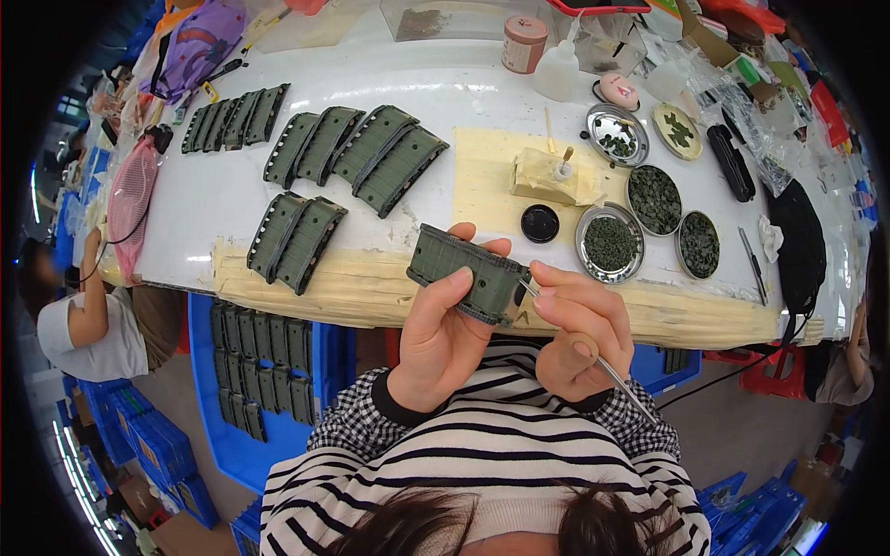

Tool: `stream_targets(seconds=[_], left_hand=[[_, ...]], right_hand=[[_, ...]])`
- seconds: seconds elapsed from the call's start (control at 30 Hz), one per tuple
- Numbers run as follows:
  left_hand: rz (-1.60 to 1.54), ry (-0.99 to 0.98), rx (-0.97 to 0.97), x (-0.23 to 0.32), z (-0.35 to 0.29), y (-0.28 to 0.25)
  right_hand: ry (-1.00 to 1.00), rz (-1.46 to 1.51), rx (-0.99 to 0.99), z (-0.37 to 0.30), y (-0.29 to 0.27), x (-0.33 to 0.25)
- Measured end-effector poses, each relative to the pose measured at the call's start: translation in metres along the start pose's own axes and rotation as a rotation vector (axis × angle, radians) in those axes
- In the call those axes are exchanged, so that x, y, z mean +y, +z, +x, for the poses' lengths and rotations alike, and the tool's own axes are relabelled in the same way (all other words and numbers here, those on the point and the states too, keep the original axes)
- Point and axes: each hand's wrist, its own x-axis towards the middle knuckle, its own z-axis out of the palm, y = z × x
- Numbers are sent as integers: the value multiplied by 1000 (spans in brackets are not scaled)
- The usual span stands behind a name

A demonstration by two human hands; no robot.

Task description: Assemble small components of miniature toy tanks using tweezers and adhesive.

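My left hand (pixel 443 335) grips a dark green, ribbed, curved plastic part (pixel 464 269) just past the table's front edge, thumb on its face and fingers behind. My right hand (pixel 586 332) is closed round a slim metal tool (pixel 614 372) that looks like tweezers. Its tip meets the right end of the part; whether a small piece sits in the tip is too small to tell. Similar green parts lie on the table at left: a pair (pixel 297 241) nearest, a larger group (pixel 357 153) behind, and a row (pixel 236 119) farther left.
Round dishes of small green pieces stand at right: a metal dish (pixel 609 243), a deep dish (pixel 654 199) and a smaller one (pixel 698 244). A tape-wrapped block (pixel 554 176) and black cap (pixel 540 223) sit nearer the middle. Below left, a blue crate (pixel 243 445) holds more parts.
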Motion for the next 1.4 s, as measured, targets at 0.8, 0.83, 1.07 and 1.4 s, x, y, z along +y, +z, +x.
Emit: stream_targets(seconds=[0.8, 0.83, 1.07, 1.4], left_hand=[[330, -1, 85, 12, 1, 9], [323, -16, 81, 12, 1, 7], [391, -49, 60, 16, 1, 6], [526, 45, 43, 9, 0, 16]], right_hand=[[404, -507, -79, 26, -70, 34], [397, -532, -99, 26, -69, 36], [336, -594, -76, 27, -66, 40], [348, -611, -92, 30, -64, 39]])
